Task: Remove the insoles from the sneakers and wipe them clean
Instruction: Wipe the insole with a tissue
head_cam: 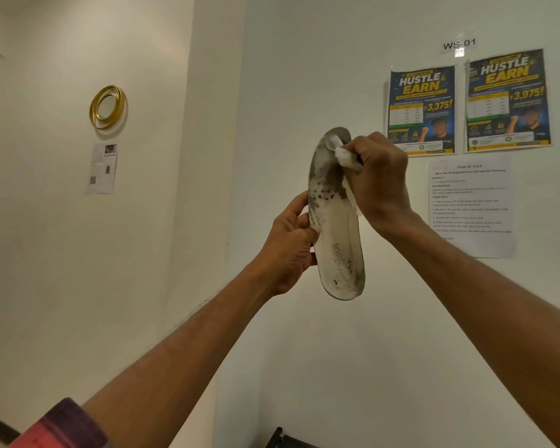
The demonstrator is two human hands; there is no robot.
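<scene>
You have one insole (337, 227) out of its sneaker and held up in front of the wall. It stands roughly on end, with the printed heel at the bottom and the toe at the top. Your left hand (288, 250) grips its left edge about midway up, fingers and thumb curled round that edge. Your right hand (379, 179) is closed round a crumpled white wipe (345, 156) and presses it against the upper right of the insole, just under the toe tip. For this insole the removing is done, and I judge the wiping to be under way but far from finished. Grey-black staining covers much of the upper half, dark specks sit around the middle, and more grime smudges the heel near the lower right rim. Only the band between looks fairly white. No sneaker and no second insole are in view, so you cannot tell whether the other has been pulled or cleaned; count it as left to do. On the wall to the right of the insole hang two posters (422, 109) with a printed task sheet (471, 205) below them, and well to its left hangs a gold ring ornament (108, 107).
</scene>
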